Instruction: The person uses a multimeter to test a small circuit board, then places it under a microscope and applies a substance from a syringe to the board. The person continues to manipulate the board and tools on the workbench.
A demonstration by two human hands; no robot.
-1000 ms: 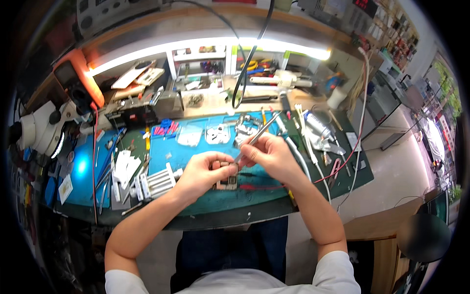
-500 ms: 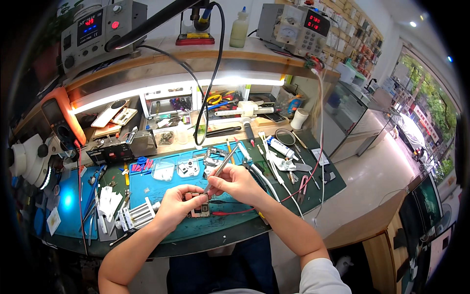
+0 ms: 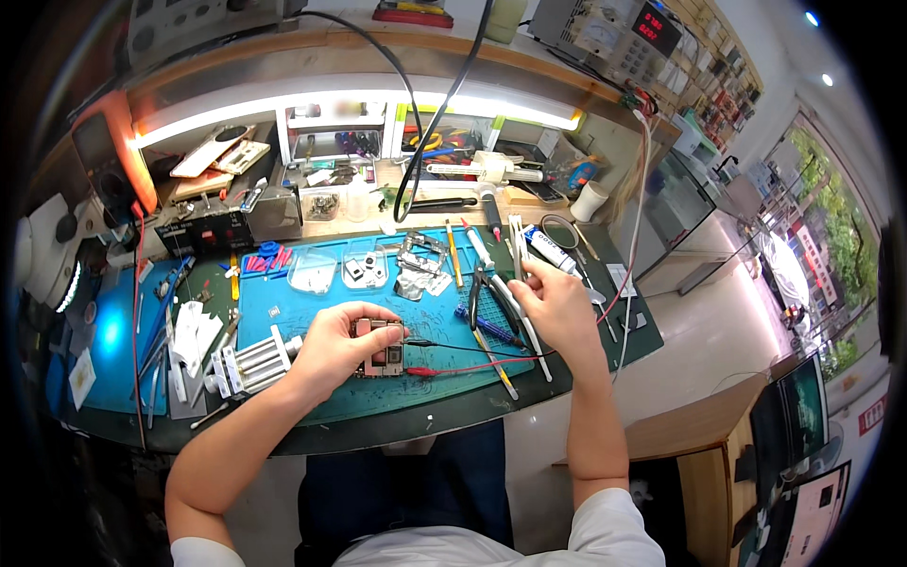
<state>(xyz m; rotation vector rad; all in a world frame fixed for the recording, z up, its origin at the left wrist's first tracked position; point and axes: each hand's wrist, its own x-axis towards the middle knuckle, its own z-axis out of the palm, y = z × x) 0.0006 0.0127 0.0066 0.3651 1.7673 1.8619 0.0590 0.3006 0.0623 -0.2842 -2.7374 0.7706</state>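
One hand, the left (image 3: 336, 344), pinches the circuit board (image 3: 383, 365); the right hand (image 3: 559, 304), half-curled, is well to its right, near a white tube (image 3: 552, 251), any hold unclear.

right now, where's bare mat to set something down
Bare: front of the blue mat, below the circuit board and red lead; also between left clear box and metal holder, save a silvery piece. Crowded: by the right hand, around the dark blue tool.

Blue mat (image 3: 436, 317), clear trays (image 3: 313, 274) (two)
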